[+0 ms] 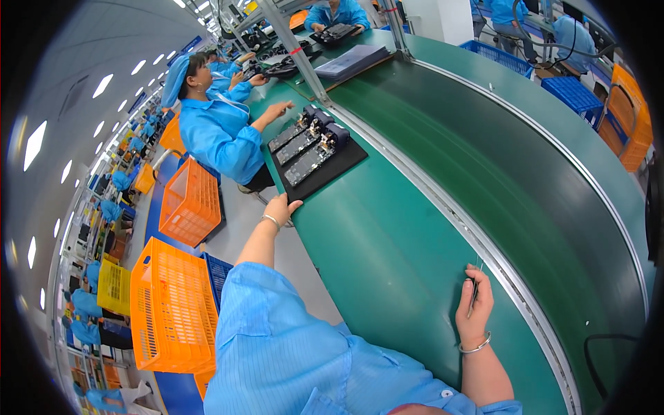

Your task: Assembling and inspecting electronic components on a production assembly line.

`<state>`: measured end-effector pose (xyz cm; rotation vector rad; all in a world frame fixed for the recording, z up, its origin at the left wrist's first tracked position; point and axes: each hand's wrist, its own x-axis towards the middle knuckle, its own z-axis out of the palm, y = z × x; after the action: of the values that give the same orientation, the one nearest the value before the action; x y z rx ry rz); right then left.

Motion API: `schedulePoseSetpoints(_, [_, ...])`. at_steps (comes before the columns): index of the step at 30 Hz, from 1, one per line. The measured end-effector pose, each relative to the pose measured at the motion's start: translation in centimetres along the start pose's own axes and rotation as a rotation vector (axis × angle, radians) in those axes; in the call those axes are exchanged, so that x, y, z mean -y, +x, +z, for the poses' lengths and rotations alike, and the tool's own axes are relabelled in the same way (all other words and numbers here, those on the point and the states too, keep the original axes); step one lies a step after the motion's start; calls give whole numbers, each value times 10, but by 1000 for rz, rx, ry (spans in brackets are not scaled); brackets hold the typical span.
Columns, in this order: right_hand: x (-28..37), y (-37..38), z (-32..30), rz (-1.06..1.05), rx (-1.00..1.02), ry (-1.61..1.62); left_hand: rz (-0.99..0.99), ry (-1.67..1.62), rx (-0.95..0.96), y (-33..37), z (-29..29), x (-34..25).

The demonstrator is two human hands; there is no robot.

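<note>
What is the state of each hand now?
Left hand: at a corner of the flat black mat; grip unclear.
Right hand: closed around a slender metal tool.

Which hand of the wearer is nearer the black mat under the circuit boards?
Left. The left hand is at the near corner of the black mat; the right hand is well away, toward the lower right.

Bright white lamps (34, 144), long and flat, shone in rows on the grey ceiling (114, 59). The smooth, pale grey floor (297, 266) lay beside the long, shiny green desk (366, 256). Past a dark green belt (484, 145) with silver metal edges stood a thick white pillar (443, 24).
</note>
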<state>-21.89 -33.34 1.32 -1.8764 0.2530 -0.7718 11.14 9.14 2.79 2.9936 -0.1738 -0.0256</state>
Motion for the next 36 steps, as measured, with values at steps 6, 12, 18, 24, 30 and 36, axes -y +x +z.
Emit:
schedulePoseSetpoints(6, [-11, 1, 2, -13, 17, 34, 178, 364, -224, -2, 5, -19])
schedulePoseSetpoints(12, [-6, 3, 0, 51, -29, 91, 390, 415, -147, 1, -4, -72])
schedulePoseSetpoints(18, [-14, 2, -6, 100, -215, 75, 768, 375, -79, -70, 15, -217])
schedulePoseSetpoints(24, [-40, -37, -78, 186, -474, 257, 1312, 172, -4, -222, 26, -331])
schedulePoseSetpoints(30, [-31, -126, -185, 304, -708, 108, 1913, -142, 175, -372, 12, -409])
schedulePoseSetpoints(36, [-3, -190, -235, 434, -826, -427, 2291, 28, 451, -456, 17, -445])
